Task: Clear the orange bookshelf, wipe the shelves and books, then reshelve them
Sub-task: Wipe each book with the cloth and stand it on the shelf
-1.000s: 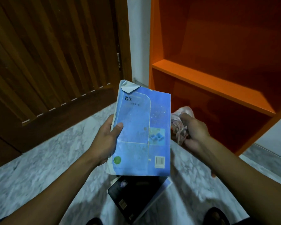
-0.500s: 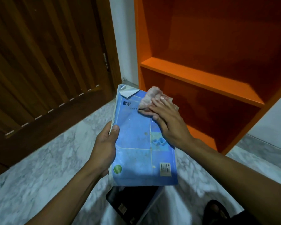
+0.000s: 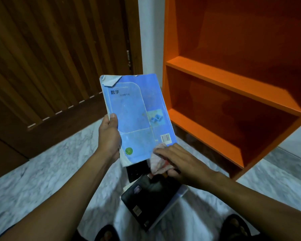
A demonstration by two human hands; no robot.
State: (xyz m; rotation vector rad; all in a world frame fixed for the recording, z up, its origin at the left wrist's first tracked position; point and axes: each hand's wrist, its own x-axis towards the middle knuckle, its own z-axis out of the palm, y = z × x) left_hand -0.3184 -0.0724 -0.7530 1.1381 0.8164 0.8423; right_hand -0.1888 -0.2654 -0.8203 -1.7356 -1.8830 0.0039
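1. Leftmost, a wooden door [image 3: 50, 58] stands behind the marble floor [image 3: 33, 180].
2. Left hand [image 3: 109, 138] pinches the blue book [image 3: 137, 119] by its spine edge, thumb on the cover, held up above the floor.
3. Right hand [image 3: 177, 162] presses a crumpled cloth [image 3: 156, 162] on the book's lower corner; a one-sided grip risks the book twisting loose onto the dark books [image 3: 151, 197] below.
4. Rightmost, the orange bookshelf [image 3: 233, 84] shows bare shelves.
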